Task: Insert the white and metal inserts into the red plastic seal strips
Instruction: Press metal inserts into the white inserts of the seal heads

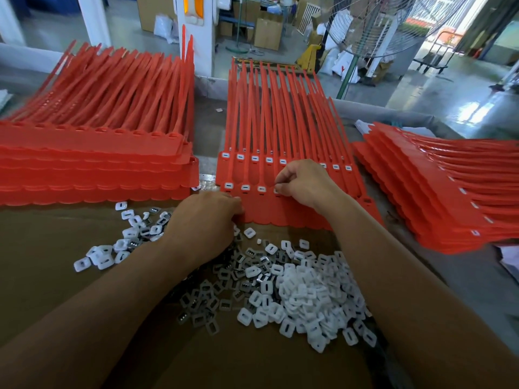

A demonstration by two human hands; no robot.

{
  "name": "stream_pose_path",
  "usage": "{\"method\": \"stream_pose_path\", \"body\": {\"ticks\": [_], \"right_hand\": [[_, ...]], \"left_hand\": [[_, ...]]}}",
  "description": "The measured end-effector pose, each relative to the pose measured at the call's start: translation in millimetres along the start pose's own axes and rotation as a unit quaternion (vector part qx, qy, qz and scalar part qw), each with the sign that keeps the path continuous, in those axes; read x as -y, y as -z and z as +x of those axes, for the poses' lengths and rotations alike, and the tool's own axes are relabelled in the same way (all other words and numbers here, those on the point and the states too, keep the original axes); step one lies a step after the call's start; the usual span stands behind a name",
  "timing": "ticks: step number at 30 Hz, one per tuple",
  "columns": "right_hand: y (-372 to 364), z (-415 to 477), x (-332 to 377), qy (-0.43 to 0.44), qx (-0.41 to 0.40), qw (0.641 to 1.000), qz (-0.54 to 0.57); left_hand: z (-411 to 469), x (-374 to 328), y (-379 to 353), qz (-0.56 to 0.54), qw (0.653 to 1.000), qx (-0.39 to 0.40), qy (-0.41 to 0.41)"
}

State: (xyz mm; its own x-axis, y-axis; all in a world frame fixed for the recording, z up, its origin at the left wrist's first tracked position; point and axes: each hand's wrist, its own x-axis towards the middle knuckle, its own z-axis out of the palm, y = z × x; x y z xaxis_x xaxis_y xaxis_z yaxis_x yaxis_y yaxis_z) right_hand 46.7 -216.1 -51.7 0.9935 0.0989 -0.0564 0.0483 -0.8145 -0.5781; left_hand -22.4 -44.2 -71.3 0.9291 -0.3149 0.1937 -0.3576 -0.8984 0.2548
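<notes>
The red seal strip sheet (280,211) lies flat in the middle of the tabletop (56,248), with its tails pointing away. Three sockets in its near row already hold white pieces, and a farther row behind them is filled. At the fourth near socket the right hand (300,183) pinches a white insert (276,190) between thumb and fingertips, right on the opening.

To do this step well, the piece should go in square, with its slot in line with the strip. It should be pressed until flush like its neighbours, without the sheet sliding.

The left hand (207,220) sits at the sheet's near edge with its fingers bent down onto it, probably steadying it. I cannot tell whether it grasps the edge or hides spare pieces. The loose inserts (303,287), white and metal mixed, are heaped just in front. A left stack (92,169) and a right stack (438,197) of red sheets flank the work.

The right hand covers the near sockets beyond the fourth. The insert is mostly under the fingertips, so how far it is seated is unclear.
</notes>
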Motion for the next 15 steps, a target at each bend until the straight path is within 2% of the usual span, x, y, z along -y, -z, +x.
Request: {"method": "stream_pose_path", "body": {"ticks": [7, 15], "right_hand": [[27, -27, -9, 0.051, 0.081, 0.993, 0.065], [43, -67, -32, 0.069, 0.192, 0.978, 0.04]], "left_hand": [[1, 0, 0, 0.006, 1.0, 0.009, -0.001], [4, 0, -2, 0.015, 0.999, 0.036, 0.013]]}}
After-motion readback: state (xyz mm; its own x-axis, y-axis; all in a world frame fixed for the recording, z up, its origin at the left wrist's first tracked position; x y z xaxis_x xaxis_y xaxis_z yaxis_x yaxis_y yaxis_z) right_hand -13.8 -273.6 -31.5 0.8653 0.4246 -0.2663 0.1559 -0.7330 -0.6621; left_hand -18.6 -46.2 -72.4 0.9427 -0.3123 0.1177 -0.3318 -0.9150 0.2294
